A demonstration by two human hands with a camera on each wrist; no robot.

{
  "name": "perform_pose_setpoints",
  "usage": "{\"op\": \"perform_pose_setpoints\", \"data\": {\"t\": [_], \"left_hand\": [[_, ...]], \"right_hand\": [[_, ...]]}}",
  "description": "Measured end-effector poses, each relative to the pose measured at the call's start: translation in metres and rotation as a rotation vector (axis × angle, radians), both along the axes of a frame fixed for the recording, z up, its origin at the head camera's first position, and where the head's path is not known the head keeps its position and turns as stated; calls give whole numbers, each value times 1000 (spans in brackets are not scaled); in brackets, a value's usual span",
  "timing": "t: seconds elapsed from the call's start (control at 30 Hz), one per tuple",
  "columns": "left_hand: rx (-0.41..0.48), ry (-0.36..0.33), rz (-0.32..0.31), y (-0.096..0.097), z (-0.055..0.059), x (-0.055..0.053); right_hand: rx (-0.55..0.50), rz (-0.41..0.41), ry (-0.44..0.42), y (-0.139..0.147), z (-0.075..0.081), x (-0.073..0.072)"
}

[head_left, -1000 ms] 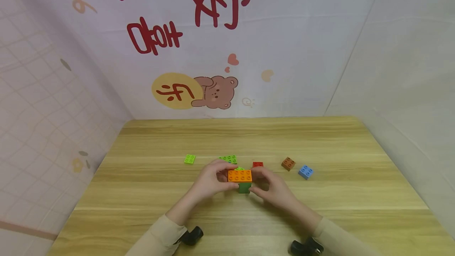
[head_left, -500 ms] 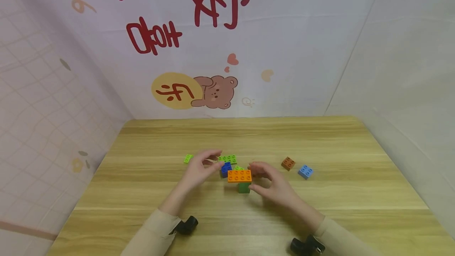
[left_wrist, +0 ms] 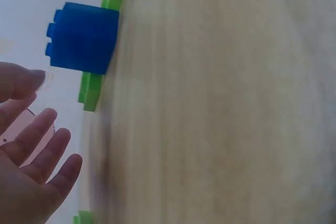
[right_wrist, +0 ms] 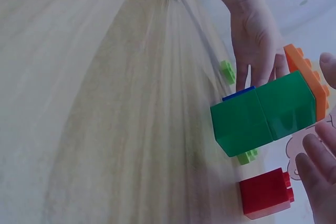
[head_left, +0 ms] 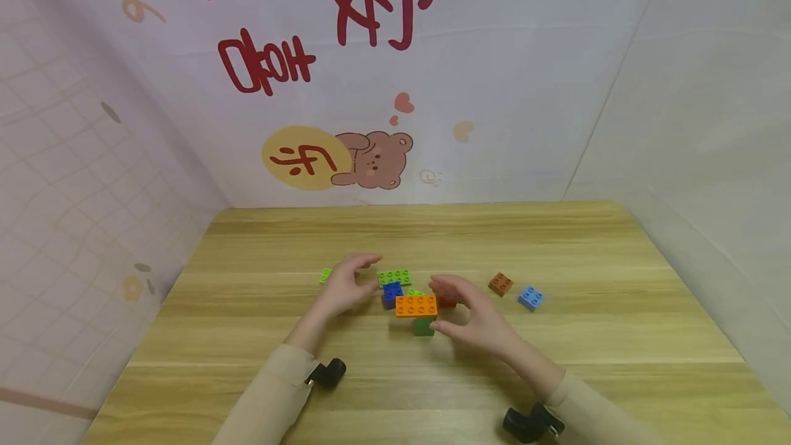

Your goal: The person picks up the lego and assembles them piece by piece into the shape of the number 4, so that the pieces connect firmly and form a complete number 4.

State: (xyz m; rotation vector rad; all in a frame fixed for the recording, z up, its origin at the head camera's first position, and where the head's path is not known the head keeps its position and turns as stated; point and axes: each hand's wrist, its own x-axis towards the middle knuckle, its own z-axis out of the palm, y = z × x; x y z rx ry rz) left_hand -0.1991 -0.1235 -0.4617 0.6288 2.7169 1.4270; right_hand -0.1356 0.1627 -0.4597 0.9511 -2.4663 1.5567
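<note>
Two green bricks (right_wrist: 262, 111) stand stacked on the table, topped by an orange eight-stud brick (head_left: 417, 306) that overhangs to the left. My right hand (head_left: 476, 314) curves loosely around the right side of this stack, thumb and fingers spread apart and not gripping. A dark blue brick (head_left: 392, 295) sits just behind and left of the orange one; the left wrist view shows its side face. My left hand (head_left: 342, 290) hovers left of the blue brick, holding nothing, fingers loosely extended. Behind my right fingers a red brick (right_wrist: 265, 195) is partly hidden in the head view.
A lime eight-stud brick (head_left: 394, 278) lies behind the blue one, with a small lime brick (head_left: 415, 292) beside it. Another lime brick (head_left: 324, 276) is partly covered by my left hand. Brown (head_left: 501, 283) and light blue bricks (head_left: 531, 299) lie to the right.
My left hand has let go of the orange brick and moved left and back, uncovering the dark blue brick. My right hand stays beside the stack, its fingers shifting slightly back.
</note>
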Motion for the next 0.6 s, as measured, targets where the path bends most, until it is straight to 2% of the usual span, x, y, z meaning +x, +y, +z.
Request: {"op": "perform_pose_setpoints", "data": {"t": [0.13, 0.3, 0.5, 0.6], "left_hand": [[-41, -36, -32, 0, -4, -4], [-109, -27, -72, 2, -8, -10], [-134, -68, -100, 2, -11, -17], [-150, -63, -122, 2, -14, -21]], "right_hand": [[-6, 7, -20, -1, -3, 0], [-17, 8, -28, -5, -3, 1], [-21, 13, -30, -8, 3, 3], [-23, 21, -26, -7, 1, 2]]}}
